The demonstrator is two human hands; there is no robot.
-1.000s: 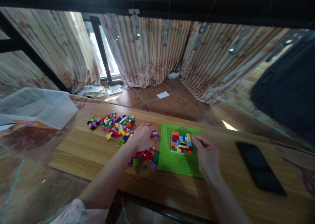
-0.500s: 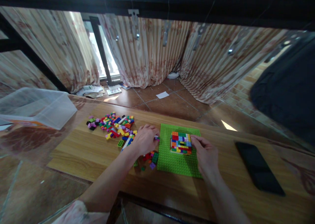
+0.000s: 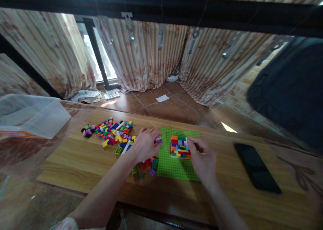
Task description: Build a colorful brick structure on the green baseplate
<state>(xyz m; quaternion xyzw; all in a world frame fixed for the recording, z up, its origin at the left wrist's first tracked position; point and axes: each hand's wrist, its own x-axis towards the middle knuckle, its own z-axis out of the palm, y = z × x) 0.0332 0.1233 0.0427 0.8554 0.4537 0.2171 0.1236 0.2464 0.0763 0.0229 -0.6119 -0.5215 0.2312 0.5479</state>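
A small block of stacked, multicoloured toy bricks [image 3: 179, 147] sits on a green studded baseplate [image 3: 168, 169]. My right hand [image 3: 203, 156] is at the block's far right corner, thumb and fingers pinched together there; whatever is between the fingertips is hidden. Beside the plate's left edge, my left hand [image 3: 145, 144] has its fingers curled around a few small bricks [image 3: 158, 140], purple and green ones showing. Under and beyond that hand spreads a pile of loose bricks [image 3: 111, 130], with several more [image 3: 151, 164] between the wrist and the plate.
A black phone [image 3: 256, 167] lies at the right on the wooden board [image 3: 83, 162]. At the far left stands a clear plastic bin [image 3: 54, 119]. A dark bar [image 3: 161, 9] crosses above, before striped curtains [image 3: 141, 55]. Papers [image 3: 87, 95] lie on the tiled floor.
The view has shifted, so most things appear farther left. My right fingertips have moved left over the block's right edge. The left hand still holds its bricks beside the plate.
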